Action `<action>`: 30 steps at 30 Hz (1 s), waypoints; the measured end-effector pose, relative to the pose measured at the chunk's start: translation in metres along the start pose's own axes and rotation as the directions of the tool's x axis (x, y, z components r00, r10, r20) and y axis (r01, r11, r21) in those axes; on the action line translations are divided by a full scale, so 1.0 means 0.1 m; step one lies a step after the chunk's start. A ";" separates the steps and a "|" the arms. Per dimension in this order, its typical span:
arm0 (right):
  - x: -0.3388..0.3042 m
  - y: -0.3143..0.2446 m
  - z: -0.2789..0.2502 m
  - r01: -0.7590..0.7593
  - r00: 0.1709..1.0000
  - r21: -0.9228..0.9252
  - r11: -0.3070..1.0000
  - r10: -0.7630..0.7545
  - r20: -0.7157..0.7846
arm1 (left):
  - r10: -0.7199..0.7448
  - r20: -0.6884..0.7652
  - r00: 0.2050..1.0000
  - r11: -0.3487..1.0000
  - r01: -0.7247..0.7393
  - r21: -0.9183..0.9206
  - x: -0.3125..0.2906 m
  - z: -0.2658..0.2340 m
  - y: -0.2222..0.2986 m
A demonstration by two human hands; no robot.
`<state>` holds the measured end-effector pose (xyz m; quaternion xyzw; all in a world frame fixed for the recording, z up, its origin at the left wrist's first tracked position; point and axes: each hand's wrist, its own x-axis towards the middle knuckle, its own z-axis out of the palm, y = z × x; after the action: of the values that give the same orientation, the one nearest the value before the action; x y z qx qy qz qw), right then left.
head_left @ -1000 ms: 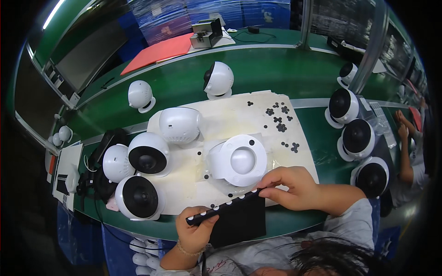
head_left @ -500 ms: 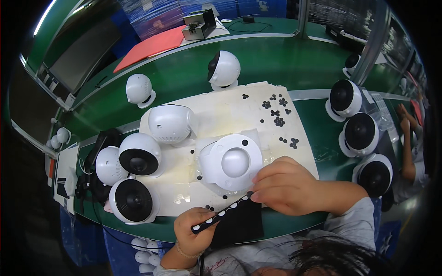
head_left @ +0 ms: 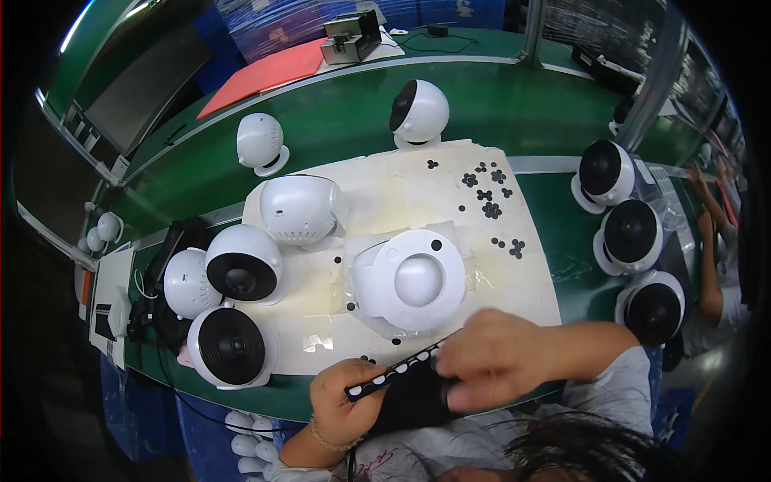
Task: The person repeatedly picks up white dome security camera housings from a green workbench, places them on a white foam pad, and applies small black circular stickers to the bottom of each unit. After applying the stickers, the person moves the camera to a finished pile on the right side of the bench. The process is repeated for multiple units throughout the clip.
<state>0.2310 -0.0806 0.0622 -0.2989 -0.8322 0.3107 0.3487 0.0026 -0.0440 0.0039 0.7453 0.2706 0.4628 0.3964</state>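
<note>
A green bench (head_left: 337, 120) spreads across a workshop, with a pale board (head_left: 385, 193) lying on its near part. At the bench's near edge, the left hand (head_left: 344, 398) is clamped on the left end of a black strip (head_left: 393, 376) that carries a row of white circles, and a dark sheet (head_left: 409, 406) hangs below the strip. The right hand (head_left: 494, 357) is at the strip's other end, fingers partly curled; blur hides whether they pinch anything. The hands are apart. The step in hand seems to be working a round pad off the strip; the next move probably calls for a steady left grip and a fine right pinch.

Just beyond, nearer the bench's near edge than its far one, a white device (head_left: 450, 281) lies with its ring base up, one black dot (head_left: 436, 245) on the ring. Other black-fronted devices (head_left: 233, 345) stand toward the bench's left edge. Farther on, black dot clusters (head_left: 491, 210) lie by the board's far right corner.
</note>
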 end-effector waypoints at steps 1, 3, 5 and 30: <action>-0.04 0.01 0.13 0.205 0.967 -0.186 0.961 -0.229 -0.115 | -0.049 0.012 0.999 0.999 0.049 0.014 0.00 -0.01 0.02; -0.04 0.02 0.11 0.403 0.887 -0.213 0.890 -0.437 -0.150 | -0.147 0.032 0.989 0.988 0.146 0.045 0.02 -0.05 0.06; 0.02 0.09 0.08 0.258 0.872 -0.294 0.920 -0.353 -0.338 | 0.087 0.076 0.993 0.990 -0.095 0.107 0.12 -0.05 0.03; 0.51 0.34 -0.08 -0.045 0.906 -0.370 0.928 -0.118 -0.407 | 0.195 0.209 0.958 0.945 -0.241 0.223 0.19 0.01 -0.17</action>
<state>0.2176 -0.0203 0.0618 -0.4034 -0.7860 0.0693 0.4633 0.0106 -0.0207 -0.0020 0.8536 0.2035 0.3959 0.2705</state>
